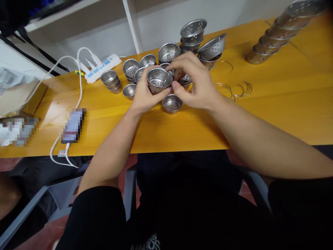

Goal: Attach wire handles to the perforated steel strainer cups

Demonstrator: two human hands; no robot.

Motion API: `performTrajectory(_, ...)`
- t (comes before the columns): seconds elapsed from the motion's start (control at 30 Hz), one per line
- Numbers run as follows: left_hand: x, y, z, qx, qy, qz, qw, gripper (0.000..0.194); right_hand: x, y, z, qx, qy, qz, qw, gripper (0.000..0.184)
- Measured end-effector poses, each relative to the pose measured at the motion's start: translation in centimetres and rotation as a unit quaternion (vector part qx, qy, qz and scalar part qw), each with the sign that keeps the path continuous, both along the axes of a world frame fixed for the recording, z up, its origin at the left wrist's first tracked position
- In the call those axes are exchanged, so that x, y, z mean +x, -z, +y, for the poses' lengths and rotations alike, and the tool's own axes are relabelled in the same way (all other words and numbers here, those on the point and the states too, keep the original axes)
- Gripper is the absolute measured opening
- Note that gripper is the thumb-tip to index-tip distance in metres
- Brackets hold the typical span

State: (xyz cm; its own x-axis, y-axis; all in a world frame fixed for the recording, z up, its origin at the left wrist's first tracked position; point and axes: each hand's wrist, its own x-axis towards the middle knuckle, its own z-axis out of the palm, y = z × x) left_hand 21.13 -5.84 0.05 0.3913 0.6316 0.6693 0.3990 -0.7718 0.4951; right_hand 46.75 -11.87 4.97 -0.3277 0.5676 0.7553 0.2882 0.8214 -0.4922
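In front of me, above the table, my left hand (144,96) is closed around a small perforated metal cup (159,82), its open mouth facing up. My right hand (198,82) is closed at the right side of that same cup, thumb and fingertips on its rim. Whether something thin is between the right fingertips does not show. Just below the hands, another perforated cup (172,104) stands on the table. Behind them are several more, among them a stack (111,82) at the left and a larger tilted bowl (212,47) on other bowls at the right.
Thin curved metal wires (243,91) lie to the right on the yellow table (273,119). A tall leaning stack of perforated bowls (279,34) stands at the far right. Leftward are a power strip (103,68) with white cables and a phone (73,125) near the edge.
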Motion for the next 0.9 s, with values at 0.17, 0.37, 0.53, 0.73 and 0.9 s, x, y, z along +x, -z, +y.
performTrajectory(0.17,0.0,-0.4,-0.2,-0.002,0.007,-0.007,1.0,0.106,0.1,-0.1,0.0,-0.027,0.005,-0.011,1.0,0.031)
performTrajectory(0.37,0.2,-0.8,-1.4,-0.01,0.005,-0.002,1.0,0.103,-0.1,0.3,0.0,-0.047,-0.014,-0.009,0.999,0.024)
performTrajectory(0.53,0.6,-1.4,-2.6,-0.037,-0.021,0.015,0.999,0.099,-0.6,1.0,0.3,-0.081,-0.048,-0.005,0.996,0.027)
performTrajectory(0.73,0.0,-2.3,-2.6,-0.045,-0.008,0.01,0.999,0.104,-0.7,0.6,-0.3,-0.073,-0.045,0.002,0.996,0.041)
performTrajectory(0.9,-2.7,-2.9,-0.1,0.014,-0.1,-0.042,0.994,0.107,-0.4,0.1,0.0,-0.017,0.03,0.082,0.996,0.059)
